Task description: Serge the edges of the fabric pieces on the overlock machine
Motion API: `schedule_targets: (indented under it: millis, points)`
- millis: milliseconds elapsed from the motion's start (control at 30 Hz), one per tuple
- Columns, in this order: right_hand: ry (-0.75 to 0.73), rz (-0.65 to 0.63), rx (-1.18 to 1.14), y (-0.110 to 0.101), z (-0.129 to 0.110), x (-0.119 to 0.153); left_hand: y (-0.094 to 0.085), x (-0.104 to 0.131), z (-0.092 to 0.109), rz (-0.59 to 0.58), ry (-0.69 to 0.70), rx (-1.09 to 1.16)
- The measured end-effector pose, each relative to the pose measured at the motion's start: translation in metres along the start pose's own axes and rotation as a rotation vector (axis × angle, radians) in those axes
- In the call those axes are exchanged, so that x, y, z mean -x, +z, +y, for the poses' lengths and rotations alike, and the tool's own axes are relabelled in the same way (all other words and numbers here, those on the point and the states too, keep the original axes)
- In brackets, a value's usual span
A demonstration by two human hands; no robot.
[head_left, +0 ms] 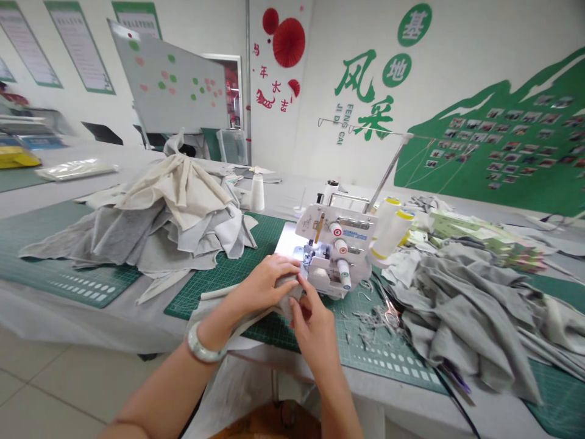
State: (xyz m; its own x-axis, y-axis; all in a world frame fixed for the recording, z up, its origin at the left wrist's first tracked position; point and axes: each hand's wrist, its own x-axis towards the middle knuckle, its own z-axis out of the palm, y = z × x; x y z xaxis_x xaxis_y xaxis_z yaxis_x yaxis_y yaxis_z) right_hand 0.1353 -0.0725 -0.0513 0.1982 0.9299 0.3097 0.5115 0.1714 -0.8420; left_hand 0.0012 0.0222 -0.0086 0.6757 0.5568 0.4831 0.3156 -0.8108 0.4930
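Observation:
A small white overlock sewing machine (338,241) stands in front of me with its lamp lit. A strip of light grey cloth (292,294) lies at its needle area and trails left beneath my forearm. Resting on top of this cloth is my left hand (265,283), fingers stretched towards the presser foot, a pale bangle at the wrist. My right hand (315,320) pinches the cloth's near edge between bent fingers and thumb, just in front of the machine. The cloth under my fingers is partly hidden.
Piled cloth pieces (178,201) sit on the left, and a grey cloth heap (461,305) on the right. Scissors (392,311) and thread scraps (365,326) lie beside the machine on the green cutting mat (388,360). Thread cones (393,231) stand behind it.

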Motion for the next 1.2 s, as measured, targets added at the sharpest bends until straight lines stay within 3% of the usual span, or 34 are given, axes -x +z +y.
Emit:
schedule_targets:
  millis: [700,867,1033,1200]
  points:
    - [0.059,0.030,-0.150,0.004,0.002,0.003,-0.009,-0.001,0.003,-0.080,0.028,-0.052]
    - [0.054,0.044,-0.128,0.003,0.003,0.002,-0.014,0.023,0.012,-0.053,-0.101,-0.164]
    - [0.044,0.063,-0.087,0.001,0.004,0.001,-0.015,0.065,-0.011,0.014,-0.345,-0.058]
    - [0.035,0.081,-0.092,0.001,0.003,0.000,-0.020,0.067,-0.046,-0.035,-0.464,0.294]
